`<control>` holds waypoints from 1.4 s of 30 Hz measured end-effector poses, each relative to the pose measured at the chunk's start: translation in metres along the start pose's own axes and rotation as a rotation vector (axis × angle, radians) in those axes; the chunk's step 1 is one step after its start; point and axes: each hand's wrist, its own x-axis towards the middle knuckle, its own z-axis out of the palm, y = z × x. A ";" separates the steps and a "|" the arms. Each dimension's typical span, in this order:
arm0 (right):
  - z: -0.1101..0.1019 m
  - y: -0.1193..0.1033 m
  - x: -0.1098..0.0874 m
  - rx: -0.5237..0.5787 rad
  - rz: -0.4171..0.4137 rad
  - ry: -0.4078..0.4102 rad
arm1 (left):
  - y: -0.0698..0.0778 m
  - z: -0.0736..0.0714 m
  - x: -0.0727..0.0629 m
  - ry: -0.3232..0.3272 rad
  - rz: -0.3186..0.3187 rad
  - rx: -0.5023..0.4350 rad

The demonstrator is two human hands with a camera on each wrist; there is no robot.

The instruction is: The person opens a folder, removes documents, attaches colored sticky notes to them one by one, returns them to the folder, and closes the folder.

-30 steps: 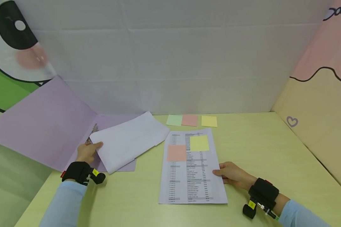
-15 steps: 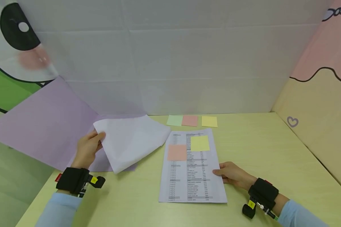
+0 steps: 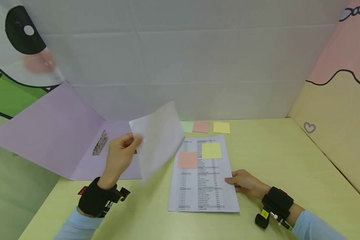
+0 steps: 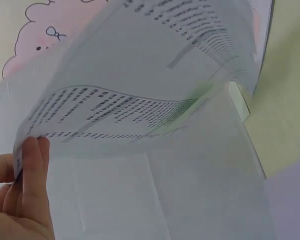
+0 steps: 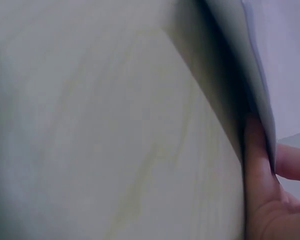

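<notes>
My left hand [image 3: 120,156] pinches the outer edge of raised white paper [image 3: 159,140] between thumb and fingers. Its other end meets the left side of a printed document [image 3: 202,196] on the table. In the left wrist view, the curved paper [image 4: 140,45] shows printed lines and tables. A pink sticky note [image 3: 187,160] and a yellow sticky note [image 3: 211,150] lie on the document. My right hand [image 3: 249,182] pinches the document's right edge, thumb on top. The right wrist view shows fingers [image 5: 260,165] under the lifted edge.
An open lilac folder [image 3: 54,133] with a metal clip [image 3: 100,144] lies at the left, its cover leaning upward. Green [image 3: 187,126], pink [image 3: 201,127] and yellow [image 3: 221,127] sticky notes line the table's back. Behind rises a white wall [image 3: 198,66].
My left hand has lifted the white paper off the folder and carried it rightward, toward the document, uncovering the metal clip. The right hand has stayed at the document's edge.
</notes>
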 end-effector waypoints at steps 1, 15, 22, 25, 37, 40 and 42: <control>0.000 0.000 0.000 -0.003 -0.001 0.002 | 0.003 0.005 -0.002 -0.011 0.028 -0.001; -0.001 0.002 0.004 0.017 -0.020 -0.010 | 0.024 0.077 -0.021 -0.262 0.229 -0.068; 0.001 0.002 0.004 0.019 -0.001 0.013 | 0.028 0.105 -0.036 -0.362 0.423 0.057; 0.000 0.001 0.003 0.021 -0.007 0.006 | 0.031 0.114 -0.042 -0.426 0.453 0.109; 0.001 -0.001 -0.002 0.010 -0.028 -0.040 | 0.030 0.147 -0.064 -0.686 0.409 0.305; -0.001 0.000 -0.002 0.016 -0.039 -0.060 | 0.028 0.152 -0.068 -0.706 0.401 0.320; -0.002 0.000 -0.001 0.023 -0.045 -0.077 | 0.027 0.156 -0.070 -0.721 0.398 0.331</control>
